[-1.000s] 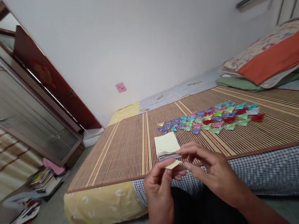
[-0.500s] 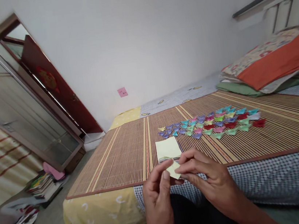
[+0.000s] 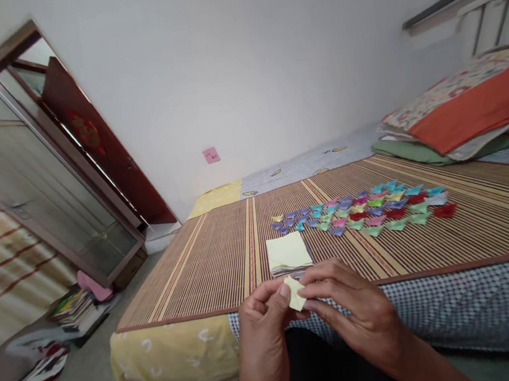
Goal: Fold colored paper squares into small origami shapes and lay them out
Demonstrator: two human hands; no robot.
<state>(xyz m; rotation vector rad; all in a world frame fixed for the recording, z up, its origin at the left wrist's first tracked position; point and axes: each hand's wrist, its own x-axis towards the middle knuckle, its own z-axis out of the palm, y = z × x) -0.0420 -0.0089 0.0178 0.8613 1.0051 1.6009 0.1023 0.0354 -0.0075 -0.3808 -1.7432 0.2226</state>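
Between my two hands is a small folded piece of pale yellow paper (image 3: pixel 295 294), held above the near edge of the bed. My left hand (image 3: pixel 265 320) pinches its left side, with the thumb on top. The fingertips of my right hand (image 3: pixel 356 305) close on its right side. Just beyond my fingers lies a stack of square paper sheets (image 3: pixel 288 251), pale yellow on top. Farther right, several folded paper pieces (image 3: pixel 355 211) in many colours sit in rows on the striped mat.
A striped woven mat (image 3: pixel 202 260) covers the bed, over yellow and checked cloth. Pillows and folded bedding (image 3: pixel 473 105) are piled at the right. On the floor at the left are stacked books (image 3: pixel 75 309). A glazed door (image 3: pixel 44 162) stands at the left.
The folded yellow paper has turned in my fingers and stands more upright. My left hand has shifted slightly left, its thumb moving up on the paper. The view has swung slightly.
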